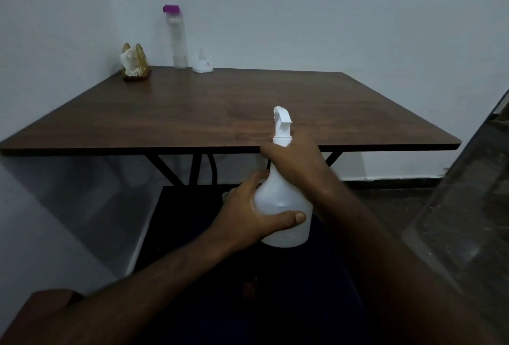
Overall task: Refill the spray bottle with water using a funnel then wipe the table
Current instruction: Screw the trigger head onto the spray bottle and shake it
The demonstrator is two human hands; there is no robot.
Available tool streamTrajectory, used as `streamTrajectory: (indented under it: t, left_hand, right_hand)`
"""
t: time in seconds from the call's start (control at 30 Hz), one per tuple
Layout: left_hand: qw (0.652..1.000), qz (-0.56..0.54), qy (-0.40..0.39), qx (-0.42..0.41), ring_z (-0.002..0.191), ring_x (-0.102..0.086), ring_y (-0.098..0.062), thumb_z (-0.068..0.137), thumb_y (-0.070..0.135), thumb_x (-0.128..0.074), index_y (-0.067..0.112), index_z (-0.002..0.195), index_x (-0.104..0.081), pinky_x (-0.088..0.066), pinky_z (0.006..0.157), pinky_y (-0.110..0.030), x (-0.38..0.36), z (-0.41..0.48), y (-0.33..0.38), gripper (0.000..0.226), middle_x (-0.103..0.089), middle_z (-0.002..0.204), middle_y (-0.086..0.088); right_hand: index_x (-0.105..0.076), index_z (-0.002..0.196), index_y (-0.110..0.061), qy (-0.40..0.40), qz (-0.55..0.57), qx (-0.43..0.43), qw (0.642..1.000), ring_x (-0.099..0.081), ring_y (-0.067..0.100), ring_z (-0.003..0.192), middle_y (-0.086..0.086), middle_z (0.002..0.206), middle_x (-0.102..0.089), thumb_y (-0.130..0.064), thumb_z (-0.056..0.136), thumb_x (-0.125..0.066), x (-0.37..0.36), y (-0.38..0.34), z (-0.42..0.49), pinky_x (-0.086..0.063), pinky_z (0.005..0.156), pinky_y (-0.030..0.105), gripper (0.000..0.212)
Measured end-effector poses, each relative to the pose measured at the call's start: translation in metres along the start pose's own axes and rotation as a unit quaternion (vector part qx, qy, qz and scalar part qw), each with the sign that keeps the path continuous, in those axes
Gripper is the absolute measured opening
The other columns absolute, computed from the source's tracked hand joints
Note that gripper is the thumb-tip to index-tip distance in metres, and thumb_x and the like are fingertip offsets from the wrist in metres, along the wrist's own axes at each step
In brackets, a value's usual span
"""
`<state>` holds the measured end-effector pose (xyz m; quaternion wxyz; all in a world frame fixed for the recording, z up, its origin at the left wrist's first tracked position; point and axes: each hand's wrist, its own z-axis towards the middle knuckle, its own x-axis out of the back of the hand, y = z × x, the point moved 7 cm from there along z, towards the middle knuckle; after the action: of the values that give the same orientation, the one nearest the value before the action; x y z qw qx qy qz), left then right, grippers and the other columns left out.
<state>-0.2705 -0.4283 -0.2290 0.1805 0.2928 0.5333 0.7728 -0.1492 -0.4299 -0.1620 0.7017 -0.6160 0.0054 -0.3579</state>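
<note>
The white spray bottle [281, 207] was held up in front of the table [192, 113]. The left hand [248, 212] gripped its smooth, light-looking belly; the right hand [292, 160] wrapped its neck, the best spot to twist

No legible txt; funnel [203, 63] bears a small mark, prob. unreadable.

The spray bottle [281, 201] is held before the table's [220, 113] near edge, left hand [248, 212] round its body, right hand [294, 160] at its neck; at the table's far left, napkin holder [135, 65], then water bottle [177, 39], then funnel [203, 62] rightward
</note>
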Motion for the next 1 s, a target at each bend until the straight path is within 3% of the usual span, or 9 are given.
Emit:
streamTrajectory:
  t: [0.1, 0.23, 0.37, 0.47, 0.6, 0.77, 0.9, 1.0]
  left_hand:
    - [1.0, -0.008, -0.004, 0.016, 0.095, -0.069, -0.005, 0.055, 0.059, -0.086, 0.039, 0.119, -0.055, -0.059, 0.076, -0.03, -0.002, -0.001, -0.002, 0.074, -0.069, 0.11, 0.015]
    - [1.0, 0.004, -0.017, 0.02, 0.093, -0.069, -0.002, 0.057, 0.058, -0.085, 0.04, 0.117, -0.056, -0.059, 0.074, -0.028, -0.015, -0.006, 0.0, 0.069, -0.07, 0.107, 0.016]
    - [0.999, 0.02, -0.023, 0.017, 0.093, -0.068, -0.001, 0.057, 0.056, -0.084, 0.037, 0.119, -0.056, -0.059, 0.077, -0.03, -0.024, -0.007, 0.004, 0.071, -0.069, 0.107, 0.016]
    - [1.0, 0.02, -0.022, 0.004, 0.094, -0.067, 0.0, 0.059, 0.056, -0.084, 0.038, 0.12, -0.056, -0.059, 0.077, -0.027, -0.02, -0.007, 0.007, 0.07, -0.069, 0.108, 0.018]
    - [0.999, 0.021, -0.026, -0.001, 0.095, -0.067, 0.001, 0.059, 0.057, -0.084, 0.041, 0.12, -0.055, -0.057, 0.075, -0.023, -0.015, -0.014, 0.003, 0.069, -0.068, 0.109, 0.02]
    - [0.998, 0.05, -0.029, 0.002, 0.095, -0.065, 0.005, 0.056, 0.061, -0.084, 0.043, 0.12, -0.053, -0.056, 0.074, -0.021, -0.015, -0.021, -0.003, 0.074, -0.065, 0.109, 0.025]
    - [0.999, 0.047, -0.019, -0.004, 0.096, -0.065, 0.005, 0.057, 0.061, -0.083, 0.042, 0.121, -0.054, -0.056, 0.076, -0.022, -0.011, -0.018, -0.002, 0.073, -0.067, 0.109, 0.024]
    - [0.999, 0.046, -0.013, -0.001, 0.097, -0.066, 0.003, 0.059, 0.062, -0.082, 0.042, 0.124, -0.053, -0.057, 0.081, -0.029, -0.008, -0.016, 0.0, 0.074, -0.068, 0.11, 0.021]
  right_hand:
    - [-0.053, 0.073, -0.015, -0.037, 0.029, 0.01, 0.999, -0.055, 0.006, 0.052, -0.003, 0.062, -0.055, -0.029, 0.077, -0.074, -0.003, 0.005, -0.004, -0.043, 0.045, 0.015, 0.025]
    - [-0.053, 0.071, -0.011, -0.031, 0.003, 0.001, 1.0, -0.056, 0.012, 0.056, 0.001, 0.063, -0.056, -0.022, 0.075, -0.071, 0.007, 0.015, -0.009, -0.045, 0.052, 0.027, 0.021]
    - [-0.057, 0.073, -0.005, -0.005, 0.01, -0.002, 1.0, -0.058, 0.013, 0.058, 0.002, 0.065, -0.058, -0.018, 0.074, -0.068, 0.017, 0.018, -0.013, -0.046, 0.053, 0.029, 0.018]
    - [-0.059, 0.084, 0.001, -0.011, 0.027, 0.018, 0.999, -0.06, 0.012, 0.058, 0.004, 0.067, -0.061, -0.025, 0.077, -0.072, 0.016, 0.013, -0.015, -0.049, 0.052, 0.025, 0.029]
    - [-0.062, 0.082, -0.007, -0.026, 0.04, 0.023, 0.999, -0.06, 0.007, 0.055, 0.008, 0.063, -0.061, -0.029, 0.076, -0.078, 0.007, 0.016, -0.024, -0.046, 0.047, 0.015, 0.028]
    - [-0.05, 0.067, -0.012, -0.002, 0.014, -0.001, 1.0, -0.053, 0.01, 0.056, 0.0, 0.062, -0.053, -0.012, 0.071, -0.068, 0.003, 0.024, -0.029, -0.043, 0.052, 0.026, 0.018]
    - [-0.059, 0.09, -0.01, -0.017, 0.038, 0.011, 0.999, -0.06, 0.011, 0.064, 0.004, 0.076, -0.062, -0.023, 0.076, -0.077, 0.001, 0.019, -0.028, -0.048, 0.054, 0.022, 0.026]
    - [-0.05, 0.106, -0.03, -0.047, 0.038, 0.027, 0.998, -0.065, 0.006, 0.079, -0.005, 0.096, -0.064, -0.041, 0.075, -0.08, -0.002, 0.014, -0.028, -0.047, 0.059, 0.015, 0.045]
